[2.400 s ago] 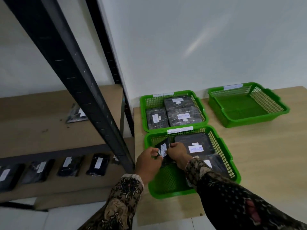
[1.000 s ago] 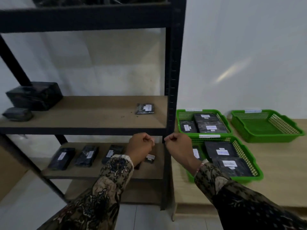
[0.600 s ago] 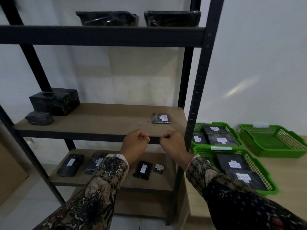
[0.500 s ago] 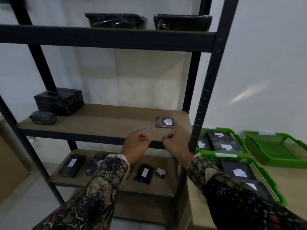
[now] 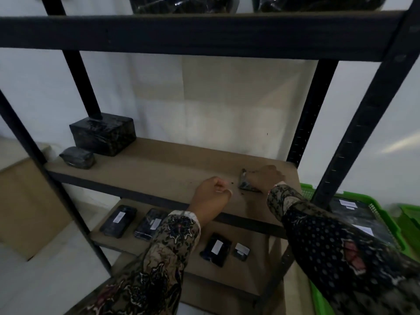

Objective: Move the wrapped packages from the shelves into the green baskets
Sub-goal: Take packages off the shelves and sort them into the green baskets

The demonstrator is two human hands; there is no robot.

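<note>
Now my right hand (image 5: 264, 178) grips the small wrapped package (image 5: 245, 184) on the middle shelf (image 5: 159, 164); left hand (image 5: 211, 194) fisted, empty, beside it.

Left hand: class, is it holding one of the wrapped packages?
No. The left hand is a loose fist over the middle shelf with nothing in it; only the right hand touches the small package.

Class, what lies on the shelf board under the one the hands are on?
Four black labelled packages show on the lower board. The left sleeve covers its middle.
</note>
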